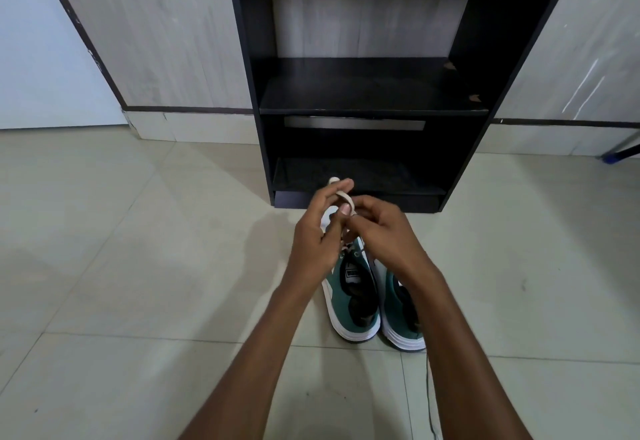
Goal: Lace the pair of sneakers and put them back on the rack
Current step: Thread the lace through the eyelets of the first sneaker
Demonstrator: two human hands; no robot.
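Observation:
Two green sneakers with white soles stand side by side on the floor, heels toward me: the left sneaker (349,297) and the right sneaker (403,315), which my right forearm partly hides. Above the left sneaker's front, my left hand (313,232) and my right hand (384,232) both pinch a pale shoelace (344,197). The lace loops over my left fingers and crosses between the hands. The toes of both shoes are hidden behind my hands. The black shoe rack (374,107) stands just beyond, its shelves bare.
Light floor tiles (138,266) surround the shoes. Pale wood-grain panels (156,31) flank the rack. A thin cord (429,398) trails on the floor by my right forearm. A dark pole with a blue end (620,152) lies at the far right.

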